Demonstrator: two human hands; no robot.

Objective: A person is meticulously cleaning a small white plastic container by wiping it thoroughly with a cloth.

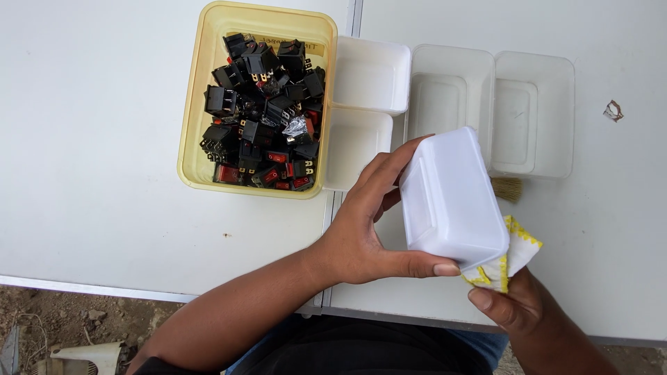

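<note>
Firmly, the left hand (365, 229) clamps an upturned white plastic tub (450, 198) by its sides, while the right hand (511, 302) pinches a yellow-edged cloth (511, 257) against its rim. Light, stiff and likely slippery, the tub hovers over the white table (90, 139), near a yellow bin of black switches (260, 104).

A white bench (104, 208) made of two panels meeting at a narrow seam (356, 17) fills most of the view under even daylight — below its near edge lies bare, stony dirt ground (69, 319).
</note>
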